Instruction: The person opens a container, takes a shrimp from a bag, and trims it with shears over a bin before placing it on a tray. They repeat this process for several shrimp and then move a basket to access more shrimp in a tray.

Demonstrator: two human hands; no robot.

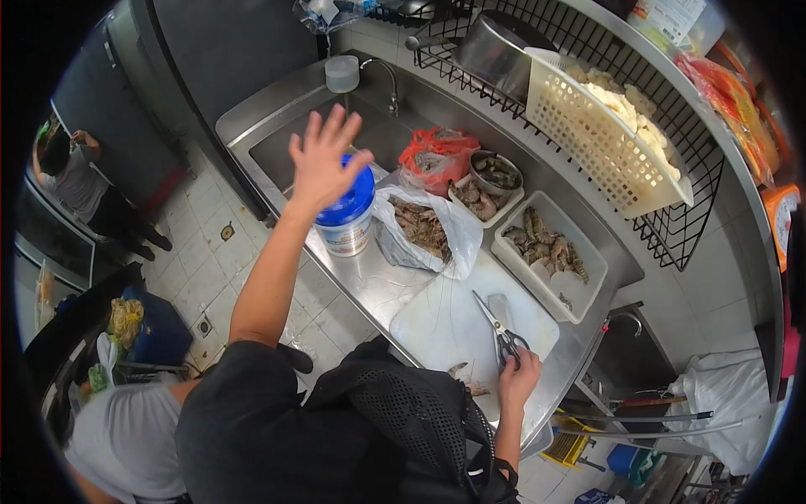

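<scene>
My left hand (pixel 326 164) is raised with spread fingers above a white bucket (pixel 346 238) with a blue lid, holding nothing. Black-handled scissors (pixel 506 338) lie over the white cutting board (pixel 428 315), blades pointing away from me and apart. The fingers of my right hand (pixel 520 378) are closed at the scissors' handles. Shrimp pieces (pixel 474 387) rest at the board's near edge. Beyond the board are an open plastic bag of shrimp (pixel 420 227) and a white tray (pixel 592 294) with more shrimp.
A red bag (pixel 437 155), a metal bowl (pixel 497 174) and a faucet (pixel 392 97) are farther back by the sink. A white basket (pixel 588 155) stands on the wire rack at upper right. Another person (pixel 126 445) is close at lower left; one more stands at far left.
</scene>
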